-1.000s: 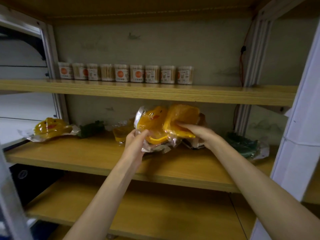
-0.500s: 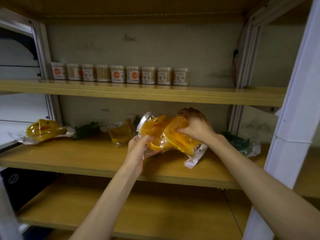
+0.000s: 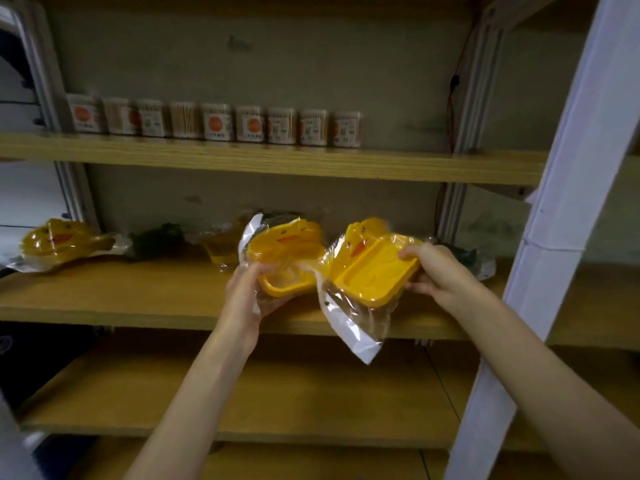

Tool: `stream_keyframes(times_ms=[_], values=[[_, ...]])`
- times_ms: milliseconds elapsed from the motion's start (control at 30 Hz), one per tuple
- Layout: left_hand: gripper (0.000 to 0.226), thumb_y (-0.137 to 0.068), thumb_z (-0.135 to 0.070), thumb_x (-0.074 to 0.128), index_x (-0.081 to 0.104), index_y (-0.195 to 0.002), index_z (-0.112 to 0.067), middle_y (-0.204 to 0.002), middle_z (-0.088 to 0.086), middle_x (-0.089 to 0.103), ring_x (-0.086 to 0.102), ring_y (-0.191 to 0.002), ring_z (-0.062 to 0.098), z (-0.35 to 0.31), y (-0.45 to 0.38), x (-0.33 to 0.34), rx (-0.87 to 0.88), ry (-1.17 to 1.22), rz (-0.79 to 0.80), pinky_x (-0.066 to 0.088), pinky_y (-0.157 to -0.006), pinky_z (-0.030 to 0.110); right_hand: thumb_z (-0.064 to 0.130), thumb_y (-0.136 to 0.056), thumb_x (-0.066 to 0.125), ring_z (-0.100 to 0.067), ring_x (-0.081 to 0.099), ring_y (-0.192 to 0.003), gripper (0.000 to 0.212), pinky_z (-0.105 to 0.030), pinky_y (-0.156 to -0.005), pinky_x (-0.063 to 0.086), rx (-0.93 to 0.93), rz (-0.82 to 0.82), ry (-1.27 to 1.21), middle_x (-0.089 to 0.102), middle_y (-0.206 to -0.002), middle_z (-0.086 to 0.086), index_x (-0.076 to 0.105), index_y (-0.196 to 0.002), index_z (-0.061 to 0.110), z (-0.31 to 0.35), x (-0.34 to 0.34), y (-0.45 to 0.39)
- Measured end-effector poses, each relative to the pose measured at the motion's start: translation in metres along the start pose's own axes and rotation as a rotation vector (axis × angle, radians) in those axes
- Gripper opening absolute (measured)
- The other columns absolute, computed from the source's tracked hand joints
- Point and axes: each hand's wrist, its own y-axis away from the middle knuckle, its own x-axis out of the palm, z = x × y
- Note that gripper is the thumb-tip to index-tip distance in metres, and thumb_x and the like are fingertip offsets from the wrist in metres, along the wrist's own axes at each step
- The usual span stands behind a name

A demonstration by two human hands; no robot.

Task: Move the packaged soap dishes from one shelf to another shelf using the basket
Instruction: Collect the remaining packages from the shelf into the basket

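Observation:
My left hand (image 3: 246,292) grips a yellow duck-shaped soap dish in a clear bag (image 3: 284,257), held just above the middle shelf (image 3: 138,299). A second yellow packaged soap dish (image 3: 372,270) is in my right hand (image 3: 427,273), tilted, its bag tail hanging below the shelf edge. The two packages are apart. More packaged dishes lie on this shelf: a yellow one at far left (image 3: 59,242), a dark green one (image 3: 156,239), an amber one (image 3: 221,244) and a green one behind my right hand (image 3: 465,256). No basket is in view.
A row of several small toothpick jars (image 3: 214,123) stands on the upper shelf (image 3: 277,161). A white upright post (image 3: 554,237) rises close on the right. A bare lower shelf (image 3: 277,393) lies beneath my arms.
Both hands lifted the two yellow packages off the shelf together, then pulled them apart; my right hand moved right with its package and the left kept the other.

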Motion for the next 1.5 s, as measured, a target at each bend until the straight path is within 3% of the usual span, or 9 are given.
stream_keyframes(times_ms=[167,300,500,733,867,1100,1267,1367,1500], values=[[0.043,-0.092,-0.026,0.066,0.052,-0.133,-0.031,-0.134,0.003,0.056,0.062,-0.116,0.028,0.017,0.024,0.003,-0.035,0.003,-0.011,0.062,-0.079,0.038,-0.008,-0.086,0.066,-0.038,0.067,-0.108,0.067,-0.038,-0.064,0.064,0.119,0.119,-0.178,0.054,-0.135,-0.02,0.04,-0.143,0.016,-0.018,-0.031,0.033],[0.045,-0.094,-0.026,0.063,0.05,-0.137,-0.029,-0.136,0.006,0.058,0.061,-0.118,0.03,0.029,0.047,0.017,-0.031,-0.019,0.01,0.061,-0.069,0.031,-0.012,-0.083,0.067,-0.038,0.065,-0.108,0.059,-0.041,-0.067,0.064,0.092,0.17,-0.158,0.056,-0.132,-0.014,0.054,-0.131,0.021,-0.03,-0.059,0.059],[0.031,-0.095,-0.022,0.06,0.057,-0.123,-0.034,-0.132,0.004,0.06,0.06,-0.12,0.029,0.048,0.093,0.052,0.007,-0.06,0.058,0.059,-0.07,0.033,0.014,-0.081,0.073,-0.034,0.07,-0.11,0.055,-0.051,-0.083,0.061,0.067,0.271,-0.319,0.067,-0.128,-0.016,0.054,-0.132,0.019,-0.048,-0.116,0.108],[0.032,-0.09,-0.022,0.064,0.064,-0.122,-0.026,-0.124,0.004,0.068,0.063,-0.117,0.03,0.096,0.159,0.124,-0.043,-0.049,0.099,0.059,-0.064,0.031,0.018,-0.09,0.066,-0.028,0.071,-0.108,0.041,-0.048,-0.083,0.062,0.071,0.103,-0.354,0.067,-0.125,-0.012,0.056,-0.13,0.016,-0.076,-0.225,0.15],[0.058,-0.077,-0.032,0.071,0.059,-0.134,-0.024,-0.132,0.005,0.064,0.062,-0.12,0.03,0.133,0.193,0.174,-0.089,-0.076,0.13,0.06,-0.073,0.038,0.01,-0.095,0.063,-0.03,0.068,-0.112,0.044,-0.048,-0.085,0.061,0.111,-0.009,-0.382,0.065,-0.128,-0.014,0.05,-0.137,0.012,-0.099,-0.303,0.164],[0.047,-0.094,-0.023,0.063,0.054,-0.14,-0.021,-0.133,0.004,0.061,0.063,-0.118,0.027,0.207,0.248,0.272,-0.193,-0.051,0.199,0.061,-0.075,0.038,0.0,-0.092,0.061,-0.037,0.061,-0.119,0.054,-0.051,-0.081,0.061,0.146,-0.157,-0.511,0.056,-0.137,-0.018,0.045,-0.141,0.015,-0.129,-0.431,0.201],[0.047,-0.095,-0.022,0.063,0.052,-0.141,-0.026,-0.135,0.004,0.062,0.063,-0.119,0.029,0.266,0.285,0.336,-0.257,-0.039,0.241,0.061,-0.075,0.041,-0.005,-0.088,0.058,-0.042,0.054,-0.125,0.073,-0.048,-0.064,0.063,0.166,-0.292,-0.581,0.045,-0.148,-0.019,0.035,-0.153,0.019,-0.152,-0.513,0.221],[0.049,-0.094,-0.022,0.065,0.049,-0.141,-0.025,-0.133,0.005,0.062,0.064,-0.117,0.03,0.294,0.303,0.372,-0.382,-0.013,0.234,0.062,-0.071,0.037,-0.006,-0.088,0.057,-0.042,0.054,-0.124,0.071,-0.05,-0.069,0.063,0.183,-0.328,-0.627,0.047,-0.145,-0.02,0.036,-0.152,0.018,-0.165,-0.553,0.232],[0.037,-0.095,-0.025,0.064,0.052,-0.13,-0.032,-0.131,0.003,0.06,0.061,-0.117,0.029,0.329,0.312,0.413,-0.439,-0.055,0.253,0.06,-0.086,0.047,0.008,-0.092,0.064,-0.038,0.058,-0.12,0.066,-0.049,-0.074,0.062,0.209,-0.36,-0.63,0.052,-0.14,-0.018,0.037,-0.152,0.017,-0.182,-0.598,0.241]])
